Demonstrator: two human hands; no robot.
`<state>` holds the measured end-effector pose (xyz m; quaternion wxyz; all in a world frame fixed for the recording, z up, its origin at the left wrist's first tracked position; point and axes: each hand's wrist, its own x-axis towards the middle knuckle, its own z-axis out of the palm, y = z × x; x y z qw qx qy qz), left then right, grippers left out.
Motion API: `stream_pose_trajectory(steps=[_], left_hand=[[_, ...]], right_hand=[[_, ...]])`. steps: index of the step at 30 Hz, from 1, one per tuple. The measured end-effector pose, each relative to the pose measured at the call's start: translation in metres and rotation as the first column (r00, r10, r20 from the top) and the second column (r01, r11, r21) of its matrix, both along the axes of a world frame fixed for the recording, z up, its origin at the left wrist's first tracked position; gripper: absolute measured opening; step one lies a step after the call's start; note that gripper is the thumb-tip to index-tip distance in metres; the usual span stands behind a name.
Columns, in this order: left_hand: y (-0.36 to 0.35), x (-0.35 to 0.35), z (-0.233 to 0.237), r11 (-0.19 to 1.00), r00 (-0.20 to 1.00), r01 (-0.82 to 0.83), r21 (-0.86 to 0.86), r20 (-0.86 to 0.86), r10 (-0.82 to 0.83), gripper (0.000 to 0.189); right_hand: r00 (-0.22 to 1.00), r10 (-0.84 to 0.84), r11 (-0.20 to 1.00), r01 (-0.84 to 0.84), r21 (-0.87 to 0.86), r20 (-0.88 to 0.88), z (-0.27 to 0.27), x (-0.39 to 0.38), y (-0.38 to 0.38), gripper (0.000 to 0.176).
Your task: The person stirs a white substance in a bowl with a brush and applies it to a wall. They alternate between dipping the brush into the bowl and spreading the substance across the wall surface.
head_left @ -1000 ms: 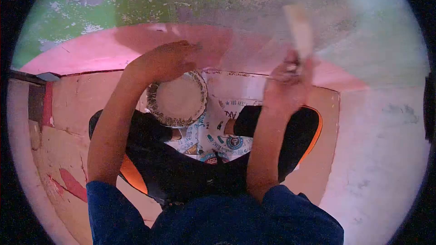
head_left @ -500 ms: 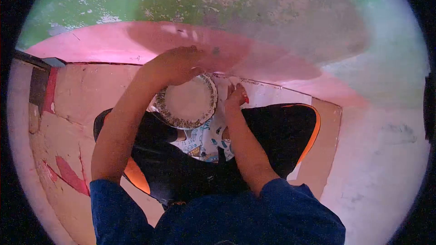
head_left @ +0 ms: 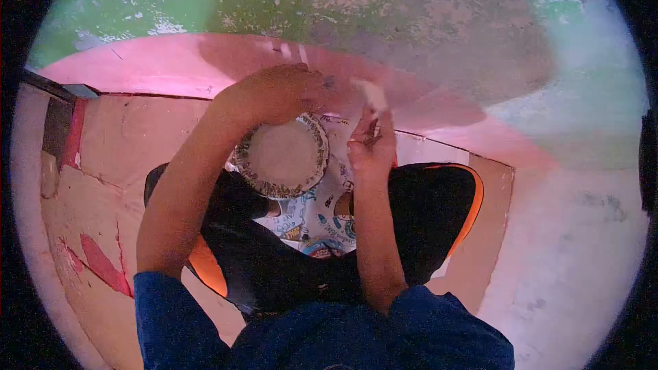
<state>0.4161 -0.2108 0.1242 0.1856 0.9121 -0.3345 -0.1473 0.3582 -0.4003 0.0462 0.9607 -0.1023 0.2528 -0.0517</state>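
Note:
My right hand is raised near the wall, palm partly towards me, fingers closed round the lower end of a pale flat piece that is blurred. Something small and red shows at the edge of this hand. My left hand reaches over the far edge of a round container, its back towards me and its fingers blurred and partly hidden; I cannot tell what it holds. The container has a pale, flat top surface and a dark-speckled rim. It stands between my folded legs, left of my right forearm.
A patterned white sheet lies under the container and between my black-clad legs. Ahead rises a wall with peeling green paint and a pink lower band. The pinkish floor has cracks and a red patch at left.
My right hand has risen from beside the container towards the wall, turning so the pale piece shows above its fingers. My left hand stays over the container, its fingers shifted slightly right.

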Motion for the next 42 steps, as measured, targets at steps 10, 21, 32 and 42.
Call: stream_pose_trajectory(steps=[10,21,32,42], left_hand=[[0.008,-0.015,0.007,0.999,0.999,-0.04,0.018,-0.025,0.04,0.035],[0.006,-0.01,0.015,0.997,0.999,0.045,0.06,-0.027,-0.043,0.038],[0.025,-0.018,0.014,0.99,0.992,-0.083,0.113,-0.08,0.092,0.039],[0.025,-0.02,-0.003,0.994,0.995,-0.028,-0.106,0.092,0.038,0.04]], right_hand=[[0.88,-0.321,0.105,0.401,-0.91,0.35,0.053,-0.014,0.024,0.021],[0.975,-0.163,0.901,0.086,-0.426,-0.149,-0.093,0.007,0.01,0.021],[0.902,-0.357,0.308,0.359,-0.881,0.243,-0.024,-0.003,0.011,0.015],[0.973,-0.227,0.817,0.215,-0.535,0.044,0.072,-0.023,0.038,0.019]])
